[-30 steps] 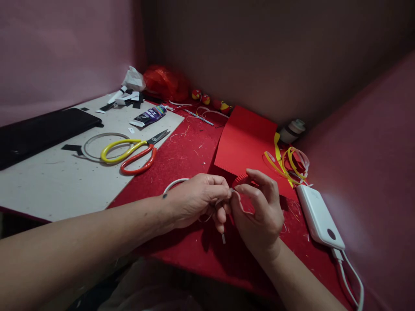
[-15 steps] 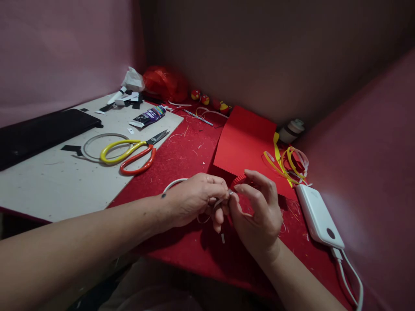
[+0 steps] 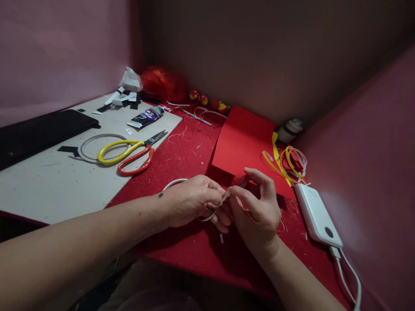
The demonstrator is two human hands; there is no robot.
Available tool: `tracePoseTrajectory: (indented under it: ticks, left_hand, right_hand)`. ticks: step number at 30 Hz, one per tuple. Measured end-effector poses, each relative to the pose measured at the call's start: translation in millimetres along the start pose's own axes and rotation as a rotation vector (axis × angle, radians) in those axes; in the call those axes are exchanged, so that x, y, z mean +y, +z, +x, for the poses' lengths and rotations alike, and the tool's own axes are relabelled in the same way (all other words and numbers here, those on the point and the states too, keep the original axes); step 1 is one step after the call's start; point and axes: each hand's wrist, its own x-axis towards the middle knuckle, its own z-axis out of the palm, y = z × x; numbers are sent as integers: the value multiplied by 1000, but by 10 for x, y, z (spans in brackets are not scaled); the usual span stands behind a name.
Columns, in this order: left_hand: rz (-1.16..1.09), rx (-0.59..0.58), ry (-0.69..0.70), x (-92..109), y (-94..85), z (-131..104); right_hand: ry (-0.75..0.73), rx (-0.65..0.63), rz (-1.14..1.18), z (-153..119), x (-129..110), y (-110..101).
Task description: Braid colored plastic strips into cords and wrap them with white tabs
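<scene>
Above the red tabletop, my left hand [image 3: 196, 202] pinches a thin white strip [image 3: 226, 195], part of which curls out below its fingers. My right hand [image 3: 258, 214] meets it fingertip to fingertip, thumb and index finger closed on the strip's end. Its other fingers are bent and raised. Just behind those fingers shows a red ridged piece [image 3: 240, 178], partly covered; whether the hand touches it I cannot tell. A white loop [image 3: 175, 182] arcs out behind my left wrist. Below the hands lies a small white scrap [image 3: 221, 238].
Scissors [image 3: 134, 153] with yellow and red handles lie on a pale board [image 3: 81, 190], near a purple tube [image 3: 147, 116] and a black case [image 3: 42, 134]. Red card [image 3: 244, 142], coiled yellow strips [image 3: 288, 162], a white power bank [image 3: 317, 216] and a bottle [image 3: 291, 129] lie rightward.
The fingertips have shifted slightly, and more of the white strip shows between the two hands. The left fingers are lower and less curled. The whole view has moved a little.
</scene>
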Motion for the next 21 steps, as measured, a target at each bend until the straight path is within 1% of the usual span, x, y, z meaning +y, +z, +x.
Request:
tracePoseTrajectory:
  ticks: [3, 5, 6, 7, 8, 10, 11, 12, 13, 14, 15, 16, 17, 18, 19, 20, 21]
  left_hand:
    - [54, 38, 10, -20, 8, 25]
    - [160, 120, 46, -34, 35, 26]
    - [264, 182, 87, -35, 53, 9]
    - [417, 252, 149, -29, 70, -26]
    - [618, 320, 228, -13, 80, -81]
    - [1108, 459, 424, 51, 59, -248]
    - [1351, 513, 502, 98, 18, -352]
    - [1558, 592, 558, 152, -46, -461]
    - [1725, 670, 559, 209, -132, -569]
    - [1867, 749, 512, 265, -236, -668]
    - [1986, 841, 428, 316, -350, -754]
    - [2081, 898, 287, 356, -469, -825]
    - [2130, 915, 127, 384, -585, -876]
    - [2151, 903, -2, 398, -693, -908]
    - [2124, 895, -104, 401, -788, -923]
    - [2091, 872, -157, 394, -868, -922]
    - [2063, 872, -170, 384, -932, -909]
  right_hand:
    - [6, 19, -29, 15, 16, 18]
    - [0, 36, -53, 28, 29, 31]
    - [-3, 40, -63, 34, 36, 36]
    - [-8, 43, -68, 39, 42, 40]
    - [-10, 47, -69, 43, 48, 41]
    - [-14, 61, -78, 48, 56, 39]
    - [-18, 68, -86, 49, 59, 36]
    - [-23, 75, -96, 50, 60, 32]
    - [-27, 81, -107, 50, 61, 28]
    - [-30, 83, -116, 50, 62, 25]
    - [-34, 85, -122, 49, 63, 22]
    - [-36, 88, -123, 47, 64, 21]
    - [-39, 92, -124, 45, 66, 21]
    - [-41, 96, -126, 43, 68, 23]
    - [-46, 101, -128, 41, 70, 26]
    - [-51, 107, -129, 40, 72, 30]
    - [-57, 112, -125, 39, 74, 34]
